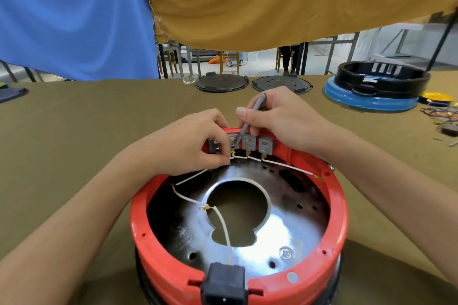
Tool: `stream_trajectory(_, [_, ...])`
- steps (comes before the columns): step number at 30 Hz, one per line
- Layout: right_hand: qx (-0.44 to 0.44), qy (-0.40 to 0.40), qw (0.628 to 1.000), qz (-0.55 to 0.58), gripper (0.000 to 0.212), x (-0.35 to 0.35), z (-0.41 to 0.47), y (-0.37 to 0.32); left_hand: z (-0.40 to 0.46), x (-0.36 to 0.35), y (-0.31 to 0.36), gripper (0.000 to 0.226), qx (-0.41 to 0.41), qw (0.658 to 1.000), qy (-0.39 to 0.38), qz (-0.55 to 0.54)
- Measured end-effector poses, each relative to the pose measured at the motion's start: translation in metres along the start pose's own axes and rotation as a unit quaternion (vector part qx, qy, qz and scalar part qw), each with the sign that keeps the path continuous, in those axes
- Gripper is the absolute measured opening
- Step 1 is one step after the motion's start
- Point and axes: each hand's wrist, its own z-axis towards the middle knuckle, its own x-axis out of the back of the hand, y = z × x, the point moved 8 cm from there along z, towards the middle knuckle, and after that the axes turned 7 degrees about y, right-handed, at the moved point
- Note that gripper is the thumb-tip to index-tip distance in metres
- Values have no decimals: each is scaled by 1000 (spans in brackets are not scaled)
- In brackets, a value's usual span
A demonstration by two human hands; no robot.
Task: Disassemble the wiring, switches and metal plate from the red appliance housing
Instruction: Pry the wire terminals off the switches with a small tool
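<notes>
Black power socket (224,282) nearest, at red housing (333,218) near rim. Switches (248,144) on far rim; left hand (198,141) pinches white wire (249,157) terminal below them, right hand (280,116) grips grey tool (250,116), tip probably at second switch.

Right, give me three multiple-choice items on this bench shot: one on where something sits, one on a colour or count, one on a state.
1. Where is the black power socket?
A. at the near rim of the red housing
B. beside the switches
C. on the tablecloth

2. What colour is the wire joining the switch terminals?
A. blue
B. white
C. black

3. What is the right hand doing?
A. resting flat on the table
B. lifting the metal plate
C. holding a grey tool against a switch

Answers: 1 A, the socket sits in a notch nearest the camera. 2 B, the lead is white throughout. 3 C, fingers grip the tool, tip at the switch.
</notes>
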Motion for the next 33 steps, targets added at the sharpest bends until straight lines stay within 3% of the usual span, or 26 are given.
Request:
stream_trajectory(9, [75,64,995,-16,29,18,-25,-13,0,1,1,3,5,1000,8,5])
stream_trajectory(16, [144,78,980,-113,28,25,-38,-19,0,0,8,14,-28,999,4,-17])
stream_trajectory(25, [125,54,973,-185,22,20,-37,-16,-2,-9,6,23,-31,998,-51,9])
stream_trajectory(33, [78,57,991,-89,22,18,-28,-8,-2,-11,6,24,-27,998,-57,8])
